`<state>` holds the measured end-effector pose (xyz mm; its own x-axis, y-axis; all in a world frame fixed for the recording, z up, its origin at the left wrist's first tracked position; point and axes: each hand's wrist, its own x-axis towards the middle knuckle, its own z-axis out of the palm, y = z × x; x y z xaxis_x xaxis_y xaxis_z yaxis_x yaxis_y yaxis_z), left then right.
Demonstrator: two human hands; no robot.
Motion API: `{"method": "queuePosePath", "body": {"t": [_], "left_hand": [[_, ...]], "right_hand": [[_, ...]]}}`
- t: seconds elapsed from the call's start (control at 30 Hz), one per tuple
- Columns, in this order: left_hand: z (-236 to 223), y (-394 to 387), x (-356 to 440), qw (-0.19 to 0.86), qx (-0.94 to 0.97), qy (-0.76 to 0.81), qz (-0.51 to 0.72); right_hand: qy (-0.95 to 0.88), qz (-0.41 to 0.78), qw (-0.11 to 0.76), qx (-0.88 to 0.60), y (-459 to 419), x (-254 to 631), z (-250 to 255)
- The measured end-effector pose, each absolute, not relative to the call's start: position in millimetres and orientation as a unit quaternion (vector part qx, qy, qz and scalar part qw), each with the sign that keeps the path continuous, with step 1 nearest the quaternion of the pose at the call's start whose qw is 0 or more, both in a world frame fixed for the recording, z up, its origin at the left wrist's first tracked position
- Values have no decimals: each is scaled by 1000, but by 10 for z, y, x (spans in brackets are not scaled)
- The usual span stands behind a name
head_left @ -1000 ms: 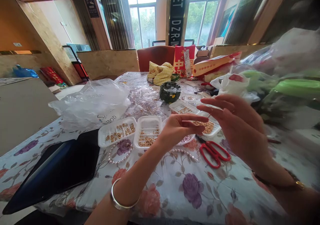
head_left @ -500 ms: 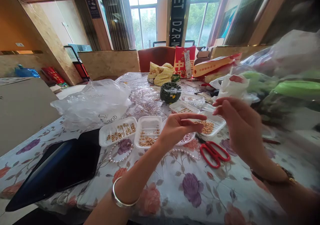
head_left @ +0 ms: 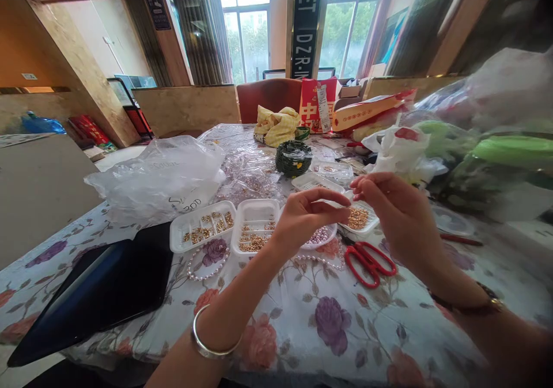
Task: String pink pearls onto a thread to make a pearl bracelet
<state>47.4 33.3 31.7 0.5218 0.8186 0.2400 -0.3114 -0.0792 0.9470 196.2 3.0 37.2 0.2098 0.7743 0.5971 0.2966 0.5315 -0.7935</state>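
Over the white bead trays, my left hand (head_left: 305, 218) reaches in with thumb and fingertips drawn together in a pinch. My right hand (head_left: 400, 218) faces it, also pinched, its fingertips close to the left ones. Whatever either pinch holds is too small to make out. Below them lie a bowl of pink beads (head_left: 318, 237), partly covered by my left hand, and a tray of gold beads (head_left: 358, 217). Red-handled scissors (head_left: 370, 264) rest on the flowered cloth under my hands. A pearl string (head_left: 322, 261) curves beside the scissors.
Two white trays (head_left: 203, 227) (head_left: 257, 206) of gold beads and a pearl loop (head_left: 207, 276) lie to the left. Beyond are a plastic bag (head_left: 159, 172), a dark green coil (head_left: 294, 158) and a yellow cloth (head_left: 276, 124). A black glossy panel (head_left: 112, 290) occupies the left edge.
My right hand has moved left, bringing its fingertips close to my left hand's. The left fingers have curled closer together. The trays and scissors stay in place.
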Motion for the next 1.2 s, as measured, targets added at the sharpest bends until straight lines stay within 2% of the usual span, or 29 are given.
{"method": "queuePosePath", "body": {"t": [0.13, 0.4, 0.77, 0.97, 1.2], "left_hand": [[314, 340, 485, 654, 577, 203, 445], [310, 348, 501, 668, 557, 181, 459], [311, 368, 492, 652, 575, 189, 456], [367, 369, 462, 638, 583, 224, 451], [358, 385, 436, 649, 590, 217, 429]], "right_hand": [[-584, 189, 654, -443, 43, 1979, 362], [-655, 270, 579, -404, 63, 2004, 307], [-593, 226, 636, -439, 12, 1988, 352], [-537, 300, 686, -388, 61, 1984, 314], [-498, 357, 705, -357, 72, 1964, 306]]}}
